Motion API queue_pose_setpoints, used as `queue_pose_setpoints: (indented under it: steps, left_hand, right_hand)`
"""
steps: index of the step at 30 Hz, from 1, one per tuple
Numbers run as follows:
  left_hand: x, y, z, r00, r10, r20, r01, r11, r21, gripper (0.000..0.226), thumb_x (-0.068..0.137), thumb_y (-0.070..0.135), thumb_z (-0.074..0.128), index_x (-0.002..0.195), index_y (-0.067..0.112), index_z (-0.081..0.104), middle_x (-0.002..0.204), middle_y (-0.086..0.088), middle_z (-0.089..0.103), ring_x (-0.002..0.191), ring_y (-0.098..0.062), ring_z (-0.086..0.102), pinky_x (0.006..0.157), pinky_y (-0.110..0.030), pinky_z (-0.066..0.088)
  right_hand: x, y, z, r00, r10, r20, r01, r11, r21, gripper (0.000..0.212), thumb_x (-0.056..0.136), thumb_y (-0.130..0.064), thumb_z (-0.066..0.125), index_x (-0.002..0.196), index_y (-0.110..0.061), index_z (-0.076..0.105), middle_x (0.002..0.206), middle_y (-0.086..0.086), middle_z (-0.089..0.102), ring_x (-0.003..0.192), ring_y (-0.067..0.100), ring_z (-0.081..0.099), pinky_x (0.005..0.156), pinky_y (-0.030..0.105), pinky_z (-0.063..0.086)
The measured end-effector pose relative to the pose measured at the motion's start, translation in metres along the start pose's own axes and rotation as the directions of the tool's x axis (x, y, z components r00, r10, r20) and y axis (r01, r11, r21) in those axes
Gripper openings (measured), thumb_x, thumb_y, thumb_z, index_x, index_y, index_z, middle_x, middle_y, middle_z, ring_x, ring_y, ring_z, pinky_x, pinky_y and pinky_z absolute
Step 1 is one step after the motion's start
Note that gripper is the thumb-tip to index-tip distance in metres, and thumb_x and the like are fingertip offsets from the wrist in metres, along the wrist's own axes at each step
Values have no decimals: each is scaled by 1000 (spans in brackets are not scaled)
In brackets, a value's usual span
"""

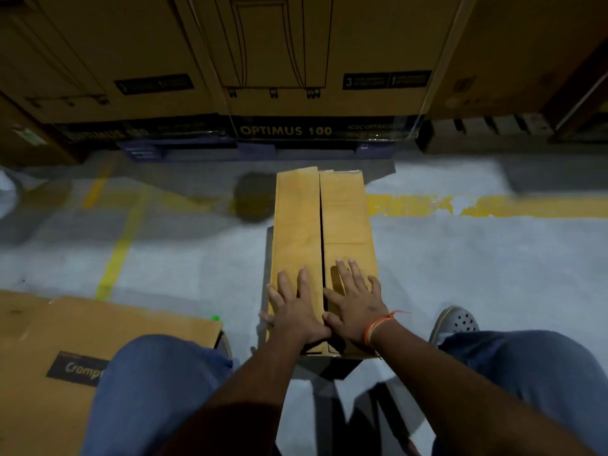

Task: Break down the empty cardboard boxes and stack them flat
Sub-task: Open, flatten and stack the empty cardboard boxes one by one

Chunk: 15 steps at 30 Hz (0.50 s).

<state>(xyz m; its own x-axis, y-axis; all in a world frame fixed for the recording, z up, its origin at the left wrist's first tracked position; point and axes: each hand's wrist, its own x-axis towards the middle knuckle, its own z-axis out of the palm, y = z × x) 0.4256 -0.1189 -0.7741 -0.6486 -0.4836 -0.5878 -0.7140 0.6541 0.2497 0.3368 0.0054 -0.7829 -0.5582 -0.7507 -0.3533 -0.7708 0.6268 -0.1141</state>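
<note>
The long narrow cardboard box (324, 225) lies on the grey floor (460, 258) between the person's knees, running away from them, its two top flaps meeting along a dark seam down the middle. The left hand (297, 311) lies flat on the left flap and the right hand (355, 307) flat on the right flap, both near the close end, fingers spread and straight, gripping nothing. The step in hand looks like pressing the box down or getting ready to part the flaps. To do it well, the fingertips should slide into the seam and lift each flap outward rather than push straight down, which would only crease the top. A flattened sheet of cardboard (65, 340) lies near on the left, a likely base for the stack. Big printed cartons (286, 60) stand well beyond.
</note>
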Motion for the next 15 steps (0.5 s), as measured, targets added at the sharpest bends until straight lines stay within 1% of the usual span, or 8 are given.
queue_pose_setpoints:
  steps: [2, 4, 6, 8, 9, 11, 13, 15]
  left_hand:
    - [-4, 1, 2, 998, 0, -67, -1, 1000, -9, 129, 71, 50, 77, 154, 39, -20, 163, -3, -28, 151, -45, -11, 110, -73, 26]
    - [-10, 4, 2, 993, 49, -109, -54, 998, -43, 114, 76, 47, 70, 156, 32, -10, 165, -2, -16, 151, -45, 0, 108, -70, 34]
    - [-14, 4, -5, 979, 118, -164, -137, 985, -110, 96, 79, 45, 60, 155, 22, 6, 163, -7, 8, 147, -45, 19, 105, -60, 40]
    - [-16, -2, -23, 967, 102, -234, -149, 970, -191, 80, 82, 38, 61, 149, 16, 23, 146, -14, 39, 127, -42, 48, 90, -42, 46]
    - [-16, -7, -34, 960, 79, -267, -142, 964, -224, 75, 84, 34, 63, 147, 17, 27, 136, -14, 51, 114, -41, 57, 82, -40, 48]
    - [-15, -21, -57, 946, 32, -323, -137, 941, -308, 65, 88, 26, 63, 145, 20, 32, 122, -14, 65, 99, -40, 65, 77, -42, 55]
    - [-13, -39, -72, 932, -32, -361, -112, 921, -372, 60, 92, 18, 60, 145, 23, 33, 115, -12, 70, 93, -36, 67, 77, -42, 56]
    - [-17, -52, -77, 914, -84, -397, -70, 930, -360, 70, 94, 12, 58, 153, 25, 24, 108, -11, 69, 86, -31, 65, 75, -39, 54]
  right_hand:
    - [1, -3, -8, 999, -2, -33, 2, 1000, -13, 45, 94, -60, 40, 132, -38, 49, 164, 11, -28, 151, 34, -26, 117, 62, 3]
    - [0, -7, -17, 997, 6, -76, -7, 1000, -9, 39, 92, -57, 45, 123, -34, 51, 166, 13, -24, 152, 34, -24, 118, 61, 4]
    - [-2, -9, -28, 991, 58, -124, -56, 998, 22, 41, 90, -56, 46, 121, -31, 51, 168, 16, -14, 154, 34, -15, 117, 59, 8]
    - [-5, -9, -43, 978, 155, -140, -145, 986, 79, 45, 90, -54, 50, 127, -28, 49, 168, 17, -3, 155, 36, -4, 116, 57, 15]
    - [-7, -8, -51, 967, 212, -139, -198, 974, 107, 46, 91, -50, 52, 130, -27, 48, 167, 16, 2, 154, 36, 0, 115, 57, 20]
    - [-15, -2, -66, 941, 309, -141, -289, 946, 144, 45, 91, -41, 58, 132, -25, 48, 161, 14, 14, 150, 36, 12, 109, 55, 32]
    - [-22, 8, -76, 907, 396, -143, -372, 913, 171, 46, 89, -29, 64, 132, -21, 49, 149, 13, 28, 140, 35, 27, 101, 51, 40]
    - [-28, 21, -75, 843, 491, -218, -462, 870, 175, 38, 88, -15, 63, 125, -14, 56, 134, 14, 41, 125, 37, 39, 91, 49, 43]
